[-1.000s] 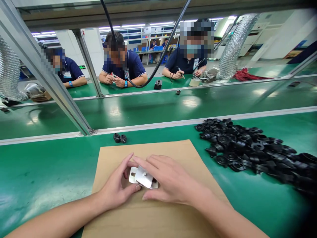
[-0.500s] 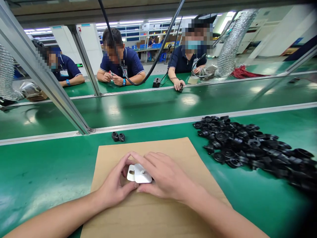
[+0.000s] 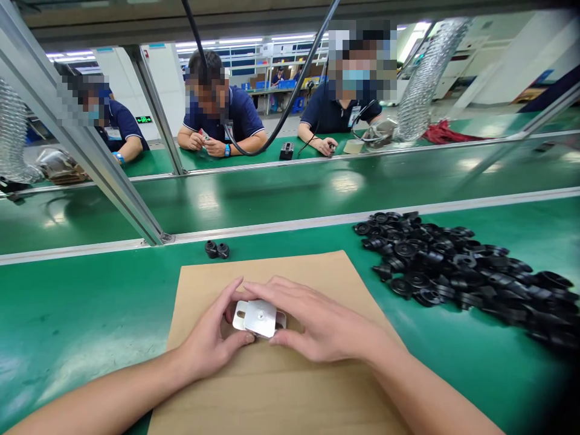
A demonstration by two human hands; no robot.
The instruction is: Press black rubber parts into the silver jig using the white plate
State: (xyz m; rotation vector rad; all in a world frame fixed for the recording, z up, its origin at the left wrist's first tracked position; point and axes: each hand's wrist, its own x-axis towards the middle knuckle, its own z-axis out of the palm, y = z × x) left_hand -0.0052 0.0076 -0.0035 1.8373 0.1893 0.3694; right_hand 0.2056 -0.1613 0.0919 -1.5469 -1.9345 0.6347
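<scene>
A small silver-white metal bracket [image 3: 260, 318] lies between my two hands over the cardboard sheet [image 3: 267, 396]. It has a squarish plate on top with a small bump or hole at its middle, and a slotted tab shows at each end. My left hand [image 3: 212, 332] grips the left end, thumb at the near edge and fingers curled behind. At the right end, my right hand [image 3: 312, 320] holds it between the thumb in front and fingers arched over the far side. The bracket's underside is hidden.
A large heap of black plastic parts [image 3: 435, 260] lies on the green table at the right. Two more black parts [image 3: 216, 249] stand beyond the cardboard. A metal frame post [image 3: 104, 145] slants at the left. Several co-workers sit across the bench, and a black cable [image 3: 281, 124] hangs down ahead.
My right hand has shifted slightly right and opened a little, uncovering the bracket's right slotted tab. My left hand keeps its grip. Across the bench, the co-worker at right has drawn a hand back.
</scene>
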